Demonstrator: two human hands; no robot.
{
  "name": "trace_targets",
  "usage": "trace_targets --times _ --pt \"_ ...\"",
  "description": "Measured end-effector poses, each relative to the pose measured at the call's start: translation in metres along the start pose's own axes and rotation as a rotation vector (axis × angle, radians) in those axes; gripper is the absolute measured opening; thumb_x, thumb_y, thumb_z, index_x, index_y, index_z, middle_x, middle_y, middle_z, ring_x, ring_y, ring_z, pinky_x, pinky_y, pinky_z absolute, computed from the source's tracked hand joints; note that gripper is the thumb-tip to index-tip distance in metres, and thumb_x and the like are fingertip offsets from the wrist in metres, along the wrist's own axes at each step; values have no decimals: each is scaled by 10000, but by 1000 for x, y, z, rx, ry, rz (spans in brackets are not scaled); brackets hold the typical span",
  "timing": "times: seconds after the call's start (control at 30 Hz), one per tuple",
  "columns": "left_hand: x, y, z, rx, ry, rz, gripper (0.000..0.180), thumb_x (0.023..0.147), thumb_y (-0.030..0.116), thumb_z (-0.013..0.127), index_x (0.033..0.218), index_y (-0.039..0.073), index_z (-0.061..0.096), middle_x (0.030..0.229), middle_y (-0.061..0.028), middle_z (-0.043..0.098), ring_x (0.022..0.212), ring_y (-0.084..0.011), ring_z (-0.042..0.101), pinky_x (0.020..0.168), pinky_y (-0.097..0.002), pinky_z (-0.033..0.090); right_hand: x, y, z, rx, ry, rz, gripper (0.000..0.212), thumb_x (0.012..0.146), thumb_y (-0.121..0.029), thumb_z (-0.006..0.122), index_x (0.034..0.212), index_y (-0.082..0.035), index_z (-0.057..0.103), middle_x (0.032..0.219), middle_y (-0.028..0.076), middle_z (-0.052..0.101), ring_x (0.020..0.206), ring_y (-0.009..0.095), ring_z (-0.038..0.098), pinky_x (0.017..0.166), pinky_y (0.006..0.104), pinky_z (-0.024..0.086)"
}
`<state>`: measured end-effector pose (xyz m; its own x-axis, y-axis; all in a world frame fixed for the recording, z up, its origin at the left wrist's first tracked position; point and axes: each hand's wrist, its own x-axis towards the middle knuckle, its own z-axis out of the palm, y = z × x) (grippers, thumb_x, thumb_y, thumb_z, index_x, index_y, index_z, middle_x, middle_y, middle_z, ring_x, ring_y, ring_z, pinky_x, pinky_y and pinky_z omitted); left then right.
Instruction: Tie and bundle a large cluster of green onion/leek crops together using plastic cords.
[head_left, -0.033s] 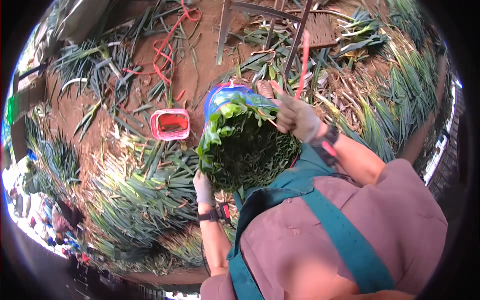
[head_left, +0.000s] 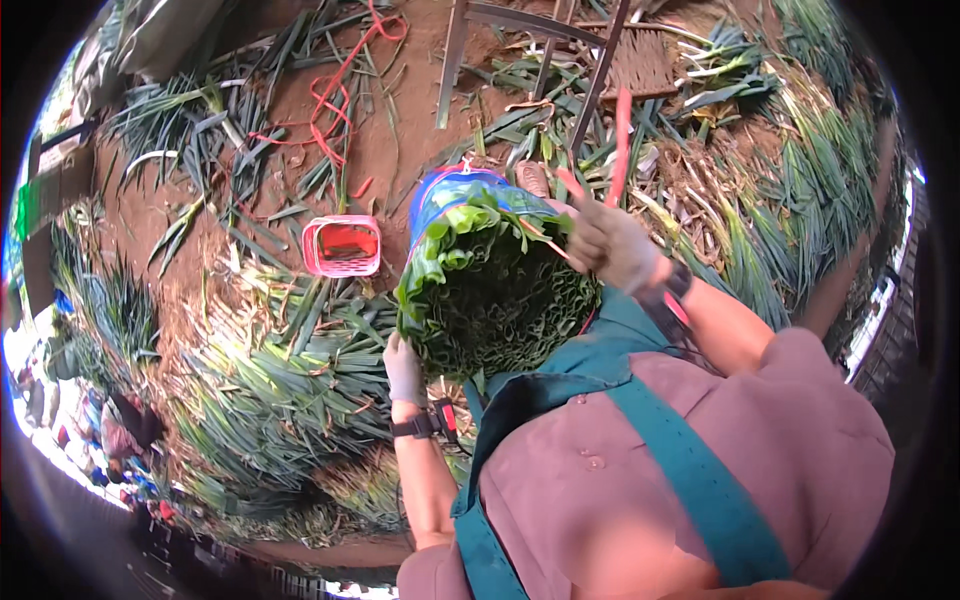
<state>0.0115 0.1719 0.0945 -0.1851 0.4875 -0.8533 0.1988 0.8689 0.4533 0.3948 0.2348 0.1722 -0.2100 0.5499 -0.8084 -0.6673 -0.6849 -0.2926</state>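
Note:
A thick round bundle of leeks (head_left: pixel 500 300) lies against my lap, its cut dark green leaf ends facing up toward me. Blue wrapping (head_left: pixel 440 192) shows around its far side. My right hand (head_left: pixel 612 245), in a pale glove, is closed on a red strip (head_left: pixel 621 150) at the bundle's upper right; part of the strip runs along the rim. At the lower left edge of the bundle, my gloved left hand (head_left: pixel 404 370) grips its side, with some fingers hidden.
Left of the bundle stands a pink basket (head_left: pixel 342 270) with red pieces inside. Heaps of leeks (head_left: pixel 290 400) cover the ground on both sides. A tangled red strip (head_left: pixel 325 110) lies on the soil, and a metal frame (head_left: pixel 530 20) stands ahead.
My right hand has shifted slightly to the right and down with the red strip. My left hand and the bundle stay nearly in place.

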Motion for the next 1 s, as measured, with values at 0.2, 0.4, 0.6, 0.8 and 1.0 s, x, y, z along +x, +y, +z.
trace_targets --times 0.2,0.4,0.6,0.8,1.0 --pt "17 78 -4 39 -12 270 241 913 230 553 1010 24 632 815 -16 606 715 -106 525 611 -273 422 -31 -22 -30 99 187 -129 510 1007 -414 388 564 -174 307 498 -33 212 436 147 249 522 325 352" --pt "-9 -12 -38 -492 373 -78 302 922 260 550 1109 25 573 982 -97 615 906 -221 609 716 -338 482 10 -52 -61 119 77 -257 468 979 -388 481 589 -179 328 500 -44 237 412 115 253 432 282 256" --pt "9 -70 16 -648 173 -114 271 820 93 583 1072 -5 576 1082 -165 604 997 -300 604 836 -385 500 24 -59 -60 39 90 -243 533 976 -423 474 541 -179 287 471 -27 216 399 144 242 490 311 366" --pt "81 -159 2 277 126 545 244 892 124 583 1130 92 624 964 -30 663 792 -182 629 630 -301 492 26 -27 -5 -24 87 -152 497 964 -387 520 552 -197 316 481 -55 224 377 115 240 407 293 320" --pt "108 -163 10 -206 128 262 216 852 57 624 1066 36 645 882 -64 676 713 -180 633 569 -302 492 22 5 49 -191 122 -151 491 979 -420 468 568 -182 345 487 -42 233 399 137 271 483 331 404"
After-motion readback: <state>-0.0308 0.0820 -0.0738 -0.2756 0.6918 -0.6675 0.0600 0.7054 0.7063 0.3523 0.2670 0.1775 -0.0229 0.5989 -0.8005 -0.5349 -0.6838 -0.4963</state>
